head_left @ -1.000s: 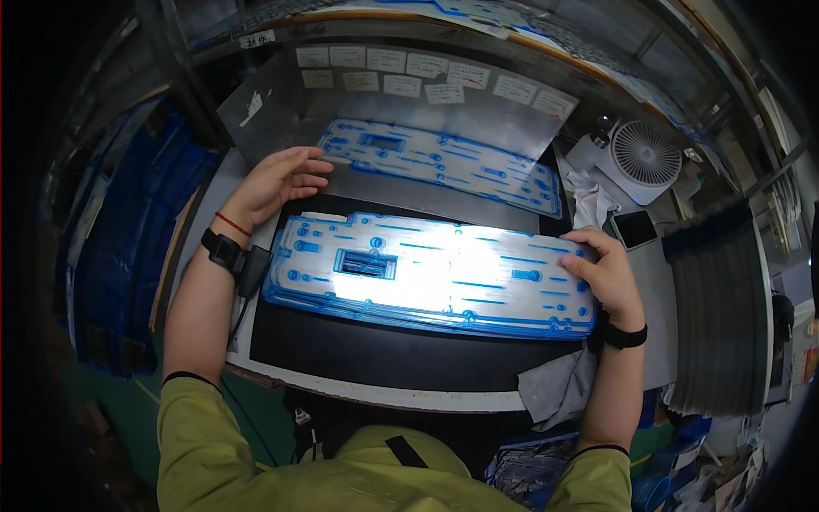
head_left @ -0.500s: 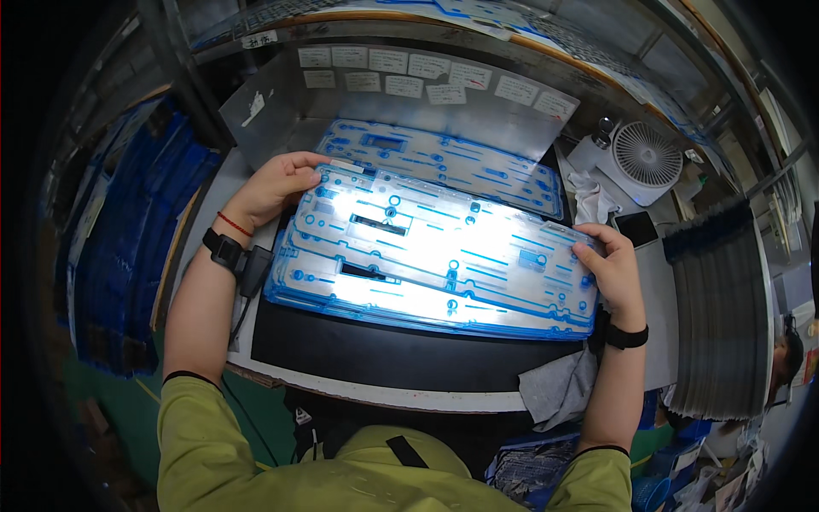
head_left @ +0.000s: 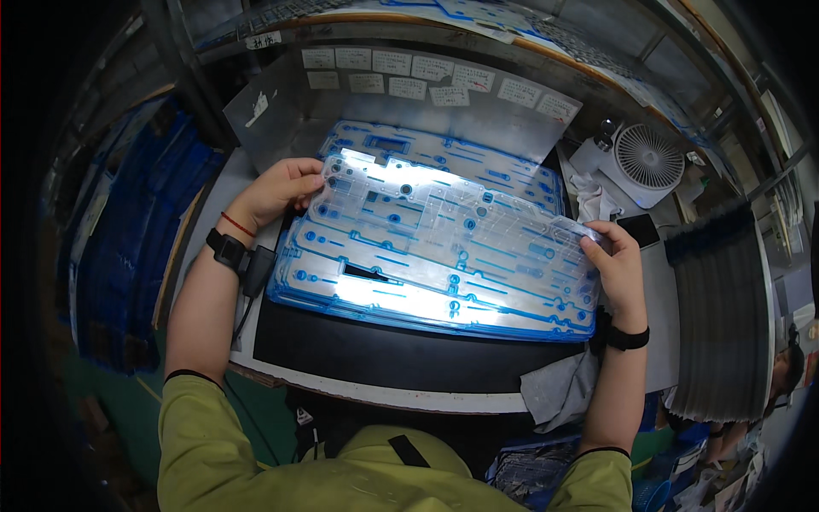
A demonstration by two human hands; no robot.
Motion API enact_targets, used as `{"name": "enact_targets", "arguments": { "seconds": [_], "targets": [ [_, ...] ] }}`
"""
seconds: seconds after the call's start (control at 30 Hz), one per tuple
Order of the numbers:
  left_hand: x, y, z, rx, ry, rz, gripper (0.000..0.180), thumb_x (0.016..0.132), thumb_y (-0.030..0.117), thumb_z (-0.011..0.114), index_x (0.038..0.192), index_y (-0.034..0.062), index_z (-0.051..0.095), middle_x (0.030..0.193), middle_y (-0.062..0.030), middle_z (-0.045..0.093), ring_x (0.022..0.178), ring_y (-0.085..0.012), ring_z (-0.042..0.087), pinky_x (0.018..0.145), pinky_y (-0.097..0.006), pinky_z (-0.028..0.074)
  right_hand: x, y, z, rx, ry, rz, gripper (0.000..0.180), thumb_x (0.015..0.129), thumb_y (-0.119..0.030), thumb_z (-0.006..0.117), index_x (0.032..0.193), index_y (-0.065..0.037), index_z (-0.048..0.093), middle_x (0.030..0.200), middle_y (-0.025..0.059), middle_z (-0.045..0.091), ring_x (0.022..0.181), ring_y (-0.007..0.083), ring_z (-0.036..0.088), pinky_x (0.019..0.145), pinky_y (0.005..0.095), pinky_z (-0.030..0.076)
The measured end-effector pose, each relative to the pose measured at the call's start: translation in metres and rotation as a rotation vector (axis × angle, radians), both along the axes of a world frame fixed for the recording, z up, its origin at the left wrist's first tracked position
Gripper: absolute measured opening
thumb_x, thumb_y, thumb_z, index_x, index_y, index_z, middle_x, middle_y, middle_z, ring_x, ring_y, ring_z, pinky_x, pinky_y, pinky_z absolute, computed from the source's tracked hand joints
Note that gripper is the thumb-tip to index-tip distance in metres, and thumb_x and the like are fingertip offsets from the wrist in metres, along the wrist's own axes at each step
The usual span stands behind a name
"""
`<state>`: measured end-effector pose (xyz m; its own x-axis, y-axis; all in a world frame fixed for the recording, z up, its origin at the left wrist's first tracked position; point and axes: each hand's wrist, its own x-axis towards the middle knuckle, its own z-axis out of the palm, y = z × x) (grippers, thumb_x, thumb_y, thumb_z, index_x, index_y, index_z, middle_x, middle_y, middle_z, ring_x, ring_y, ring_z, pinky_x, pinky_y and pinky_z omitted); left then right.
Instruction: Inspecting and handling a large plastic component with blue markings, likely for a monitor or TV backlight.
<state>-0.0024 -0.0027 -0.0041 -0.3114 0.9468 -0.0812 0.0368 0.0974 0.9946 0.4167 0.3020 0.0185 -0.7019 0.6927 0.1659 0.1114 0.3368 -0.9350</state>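
Observation:
A thin, shiny panel with blue lines and small cutouts (head_left: 435, 218) is held by its two ends. At its upper left corner my left hand (head_left: 286, 189) pinches it between thumb and fingers. My right hand (head_left: 618, 269) grips the right end, thumb on top. Beneath it lies a stack of similar blue-edged panels (head_left: 409, 309), partly covered by the held one. Behind, another pile of such panels (head_left: 512, 171) lies against a metal backboard. Bright glare hides some detail on the surfaces.
A black mat (head_left: 341, 350) covers the bench front, with a grey cloth (head_left: 559, 388) at its right edge. A white fan (head_left: 648, 162) stands back right. Dark stacked sheets (head_left: 721, 316) are at right, blue stacks (head_left: 128, 247) at left. Another person (head_left: 785, 371) shows far right.
The held panel has tilted and shifted slightly, so the glare on it has moved and more of its surface shows. Both hands keep their grip. The other person's arm now shows at right.

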Motion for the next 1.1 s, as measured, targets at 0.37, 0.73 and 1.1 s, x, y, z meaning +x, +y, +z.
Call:
{"name": "enact_targets", "arguments": {
  "seconds": [0.37, 0.73, 1.1],
  "targets": [
    [-0.001, 0.003, -0.001, 0.091, -0.103, 0.193, 0.024, 0.101, 0.021, 0.053, 0.113, 0.0025, 0.060, 0.088, 0.0005, 0.065, 0.062, -0.0002, 0.050, 0.054, -0.014, 0.040, -0.001, 0.009, -0.003, -0.164, 0.082, -0.085, 0.037, 0.094, -0.012, 0.062, 0.126, 0.004, 0.054, 0.087, -0.0013, 0.063, 0.077, 0.0048, 0.054, 0.072, 0.0192, 0.042],
    [0.005, 0.005, 0.001, 0.085, -0.127, 0.257, 0.030, 0.103, 0.026, 0.049, 0.118, 0.0027, 0.060, 0.090, -0.0002, 0.065, 0.069, -0.0017, 0.053, 0.058, -0.015, 0.043, 0.000, 0.011, -0.005, -0.134, 0.157, -0.048, 0.019, 0.096, -0.012, 0.060, 0.111, 0.000, 0.060, 0.088, -0.0013, 0.063, 0.075, 0.0047, 0.055, 0.070, 0.0191, 0.042],
    [-0.003, 0.005, -0.004, 0.069, -0.025, 0.310, 0.029, 0.099, 0.020, 0.055, 0.121, 0.0017, 0.058, 0.099, -0.0023, 0.068, 0.072, -0.0013, 0.054, 0.058, -0.014, 0.041, -0.002, 0.007, -0.005, -0.126, 0.079, -0.029, 0.018, 0.096, -0.018, 0.060, 0.104, -0.002, 0.063, 0.077, -0.0039, 0.062, 0.065, 0.0032, 0.052, 0.061, 0.0187, 0.042]
  ]
}}
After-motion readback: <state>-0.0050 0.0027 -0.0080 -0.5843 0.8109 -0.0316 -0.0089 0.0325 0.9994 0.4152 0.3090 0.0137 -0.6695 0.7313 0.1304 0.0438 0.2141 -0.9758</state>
